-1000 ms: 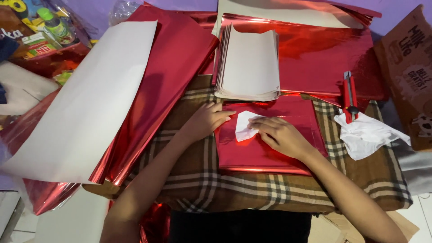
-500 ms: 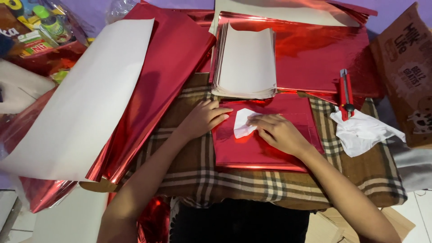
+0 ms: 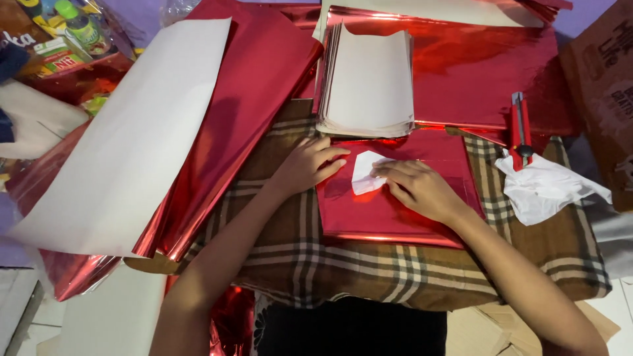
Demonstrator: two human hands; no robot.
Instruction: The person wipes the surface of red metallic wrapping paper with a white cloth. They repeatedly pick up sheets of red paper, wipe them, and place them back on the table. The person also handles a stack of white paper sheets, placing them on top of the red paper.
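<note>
A flat red foil-wrapped packet (image 3: 395, 211) lies on a brown plaid cloth (image 3: 369, 270) in the middle. My left hand (image 3: 308, 163) rests flat on the packet's left edge, fingers spread. My right hand (image 3: 419, 187) presses down on the packet's top, its fingertips on a small white scrap of paper (image 3: 364, 173) stuck there. Neither hand grips anything that I can see.
A stack of white sheets (image 3: 368, 86) lies just beyond the packet on red foil (image 3: 488, 72). A red utility knife (image 3: 519, 126) and crumpled white paper (image 3: 547, 188) sit at the right. Large foil sheets with white backing (image 3: 132, 138) cover the left. A cardboard box (image 3: 603, 92) stands far right.
The view has shifted slightly. Both hands stay on the packet, with the right hand's fingers moved a little over the white scrap.
</note>
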